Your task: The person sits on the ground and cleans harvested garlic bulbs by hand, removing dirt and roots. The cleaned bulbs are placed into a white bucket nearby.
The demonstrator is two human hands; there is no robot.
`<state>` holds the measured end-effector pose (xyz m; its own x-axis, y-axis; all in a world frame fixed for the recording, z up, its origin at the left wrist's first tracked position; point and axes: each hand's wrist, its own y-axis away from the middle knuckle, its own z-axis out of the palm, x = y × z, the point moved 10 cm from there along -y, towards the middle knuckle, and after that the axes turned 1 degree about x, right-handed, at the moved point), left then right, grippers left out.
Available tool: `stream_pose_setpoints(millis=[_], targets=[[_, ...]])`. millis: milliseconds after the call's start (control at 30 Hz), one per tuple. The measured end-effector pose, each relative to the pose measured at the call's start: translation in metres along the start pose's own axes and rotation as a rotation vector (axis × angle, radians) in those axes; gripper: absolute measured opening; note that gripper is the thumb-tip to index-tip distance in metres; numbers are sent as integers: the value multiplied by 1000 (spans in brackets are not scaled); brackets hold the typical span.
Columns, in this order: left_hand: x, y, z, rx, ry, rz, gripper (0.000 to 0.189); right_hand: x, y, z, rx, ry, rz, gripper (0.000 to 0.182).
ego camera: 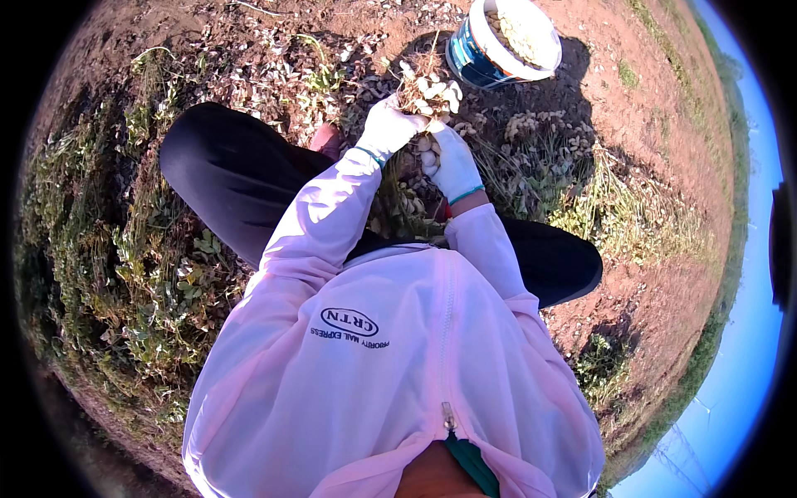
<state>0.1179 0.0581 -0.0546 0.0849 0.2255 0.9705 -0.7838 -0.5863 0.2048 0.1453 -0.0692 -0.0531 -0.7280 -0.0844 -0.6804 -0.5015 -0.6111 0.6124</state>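
Observation:
Both my hands wear white knitted gloves with green cuffs and meet in front of my crossed legs. My left hand (389, 129) grips a bunch of peanuts (429, 96) by its base, with roots and dry stems sticking up. Pale pods hang thickly on that bunch. My right hand (456, 163) touches the underside of the bunch with its fingertips. Several loose peanuts (428, 155) lie cupped in its curled palm. Just beyond the bunch, to its right, stands a plastic bucket (473, 59) with a white rim and dark blue printed side, holding picked peanuts (515, 38).
Pulled peanut plants (542, 162) with pods lie right of my hands, in the bucket's shadow. A long heap of leafy plants (124, 261) covers the ground at left. Dry leaves litter the reddish soil (647, 93). My bent knees (218, 168) flank the work area.

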Motion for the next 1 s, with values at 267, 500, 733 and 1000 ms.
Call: stream_pose_setpoints(millis=[267,500,733,1000], targets=[[4,4,-16,91,115,-106,30,13,-34,-36,-18,-537,21,12],[4,6,10,-89,571,-84,21,13,-53,-33,-37,-676,89,10],[-23,16,28,-222,719,-311,35,2,-62,-36,80,-192,117,3],[19,34,42,-334,922,-216,34,-45,-71,-18,-198,646,-554,27]])
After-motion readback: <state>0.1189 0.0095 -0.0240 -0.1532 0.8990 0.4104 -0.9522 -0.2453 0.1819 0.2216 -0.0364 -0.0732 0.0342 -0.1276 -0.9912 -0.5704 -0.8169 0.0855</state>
